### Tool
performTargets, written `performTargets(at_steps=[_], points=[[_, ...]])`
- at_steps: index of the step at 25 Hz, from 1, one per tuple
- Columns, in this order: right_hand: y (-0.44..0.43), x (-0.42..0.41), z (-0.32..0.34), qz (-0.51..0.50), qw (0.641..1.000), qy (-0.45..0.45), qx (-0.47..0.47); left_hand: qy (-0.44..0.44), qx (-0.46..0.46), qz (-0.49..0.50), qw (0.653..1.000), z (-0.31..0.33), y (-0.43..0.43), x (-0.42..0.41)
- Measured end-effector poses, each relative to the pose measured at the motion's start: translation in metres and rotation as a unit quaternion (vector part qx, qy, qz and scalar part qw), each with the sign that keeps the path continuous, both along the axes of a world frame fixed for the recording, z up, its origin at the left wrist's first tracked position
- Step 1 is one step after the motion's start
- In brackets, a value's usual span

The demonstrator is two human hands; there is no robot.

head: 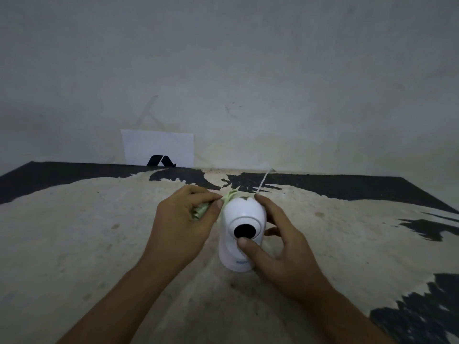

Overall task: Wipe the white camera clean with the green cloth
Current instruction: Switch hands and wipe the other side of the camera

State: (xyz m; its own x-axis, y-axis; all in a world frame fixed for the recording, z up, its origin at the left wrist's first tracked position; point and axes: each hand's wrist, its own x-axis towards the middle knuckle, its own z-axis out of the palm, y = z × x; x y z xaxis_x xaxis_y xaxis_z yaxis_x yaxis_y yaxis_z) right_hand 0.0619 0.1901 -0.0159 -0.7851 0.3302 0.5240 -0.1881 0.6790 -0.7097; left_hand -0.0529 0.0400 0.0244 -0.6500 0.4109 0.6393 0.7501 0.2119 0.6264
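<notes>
Both forearms reach over the worn counter (99, 232), right hand (275, 247) clasping the upright, light, smooth-looking white camera (244, 214) by its body, left hand (183, 224) pinching the soft, bunched green cloth (201, 211) against its upper side.

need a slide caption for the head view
Left hand presses green cloth to white camera, steadied by right hand.

white camera (242, 234): smooth plastic, slight sheen; lens face glossy black | green cloth (200, 211): soft crumpled fabric, matt | table (99, 232): rough, worn, black coating flaked | paper sheet (159, 146): matt white | wall (273, 83): matt plaster
</notes>
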Motion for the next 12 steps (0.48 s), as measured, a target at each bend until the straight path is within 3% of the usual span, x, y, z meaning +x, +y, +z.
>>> performTargets(at_steps=[4,8,12], points=[[-0.001,0.000,0.000,-0.003,1.000,0.001,-0.014,-0.019,0.035,-0.028,0.999,0.008,-0.001,0.001],[-0.002,0.000,-0.001,0.000,0.999,0.006,-0.034,0.019,-0.013,-0.103,0.994,0.019,0.008,0.009],[-0.001,0.000,0.000,0.001,0.999,0.007,-0.033,-0.029,-0.048,-0.085,0.995,0.019,0.007,-0.009]])
